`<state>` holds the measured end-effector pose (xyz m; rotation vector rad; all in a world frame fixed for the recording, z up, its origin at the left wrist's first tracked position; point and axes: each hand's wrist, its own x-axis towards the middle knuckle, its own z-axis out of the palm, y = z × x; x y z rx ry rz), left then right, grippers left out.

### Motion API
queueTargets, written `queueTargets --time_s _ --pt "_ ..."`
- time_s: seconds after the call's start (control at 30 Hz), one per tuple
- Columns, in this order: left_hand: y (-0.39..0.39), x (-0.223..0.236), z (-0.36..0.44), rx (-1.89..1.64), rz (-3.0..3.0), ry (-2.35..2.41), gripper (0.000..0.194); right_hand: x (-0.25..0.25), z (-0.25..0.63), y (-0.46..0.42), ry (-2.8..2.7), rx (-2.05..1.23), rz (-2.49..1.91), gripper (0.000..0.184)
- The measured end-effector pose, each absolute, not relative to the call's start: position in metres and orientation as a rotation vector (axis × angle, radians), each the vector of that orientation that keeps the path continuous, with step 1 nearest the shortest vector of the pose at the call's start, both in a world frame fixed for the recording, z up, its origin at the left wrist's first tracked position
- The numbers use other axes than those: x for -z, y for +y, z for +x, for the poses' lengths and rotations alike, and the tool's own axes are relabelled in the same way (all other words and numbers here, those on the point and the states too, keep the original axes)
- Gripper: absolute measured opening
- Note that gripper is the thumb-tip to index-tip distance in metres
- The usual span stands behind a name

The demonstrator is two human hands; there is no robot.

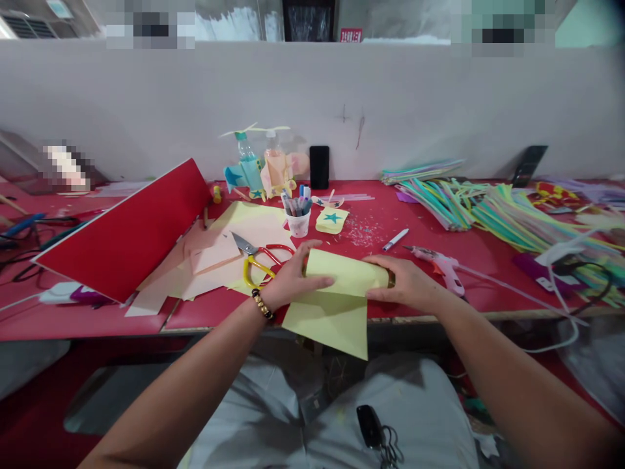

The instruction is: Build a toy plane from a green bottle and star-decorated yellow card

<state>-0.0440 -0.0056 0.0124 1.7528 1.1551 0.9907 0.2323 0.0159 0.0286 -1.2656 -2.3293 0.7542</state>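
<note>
Gripping yellow paper [336, 305], left hand [294, 280] and right hand [407, 283] sit half-curled at its bent-over ends, on the near side of the cup [298, 225], slightly right. Likely light, springy, easily creased; best held at both ends, thumbs flat.

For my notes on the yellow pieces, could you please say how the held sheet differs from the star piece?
The held sheet curves between the left hand and right hand; the star piece lies on the table. The held sheet looks plain and larger; the star piece looks smaller and bears a teal star. Both are pale yellow.
</note>
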Motion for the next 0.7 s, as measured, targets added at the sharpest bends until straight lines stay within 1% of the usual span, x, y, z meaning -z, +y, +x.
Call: queueTargets --time_s 0.07,0.1,0.23,0.37,0.47,0.6,0.7 --pt "-0.001 -0.012 -0.049 -0.96 1.921 1.181 0.084 -0.029 0.23 0.019 -2.334 -0.784 -1.254 0.066" --pt "0.001 -0.011 -0.052 -0.946 1.969 1.183 0.087 -0.029 0.229 0.021 -2.343 -0.789 -1.25 0.066" --pt "0.009 -0.01 -0.058 -0.934 2.032 1.178 0.08 -0.03 0.225 0.024 -2.333 -0.741 -1.251 0.075" --pt "0.01 -0.008 -0.06 -0.902 2.008 1.219 0.084 -0.026 0.228 0.023 -2.298 -0.738 -1.271 0.084" --pt "0.008 -0.007 -0.058 -0.881 2.01 1.266 0.088 -0.021 0.234 0.021 -2.326 -0.734 -1.267 0.082" --pt "0.007 -0.009 -0.057 -0.837 2.095 1.274 0.082 -0.016 0.238 0.023 -2.34 -0.715 -1.232 0.077" --pt "0.008 -0.013 -0.06 -0.789 2.158 1.223 0.091 -0.016 0.238 0.025 -2.354 -0.712 -1.204 0.075"
